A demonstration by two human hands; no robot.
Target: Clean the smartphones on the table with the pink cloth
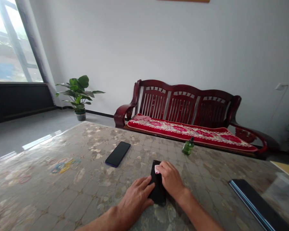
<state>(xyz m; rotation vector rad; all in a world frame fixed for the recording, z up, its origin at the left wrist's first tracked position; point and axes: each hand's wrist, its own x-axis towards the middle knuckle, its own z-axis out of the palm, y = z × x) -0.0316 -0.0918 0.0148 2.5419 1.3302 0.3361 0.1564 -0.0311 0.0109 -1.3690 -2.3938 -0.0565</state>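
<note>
A black smartphone [159, 192] lies flat on the table in front of me, its long side pointing away from me. My left hand [137, 196] holds it by the left side, with fingertips over the edge of the dark screen and the thumb near the lower left corner. Pinched in my right hand [170, 178] is a small pale pink cloth [157, 169], pressed against the upper part of the screen. The right hand covers much of the phone's right edge. Farther off to the left lies a second smartphone [118, 154], with a dark screen and a blue edge.
A small green bottle [188, 146] stands near the table's far edge. Colored rubber bands [64, 166] are scattered at left. A long dark stack [260, 203] and a clear plastic box [280, 191] sit at right. Beyond the patterned tablecloth [91, 192] is a wooden bench [183, 102].
</note>
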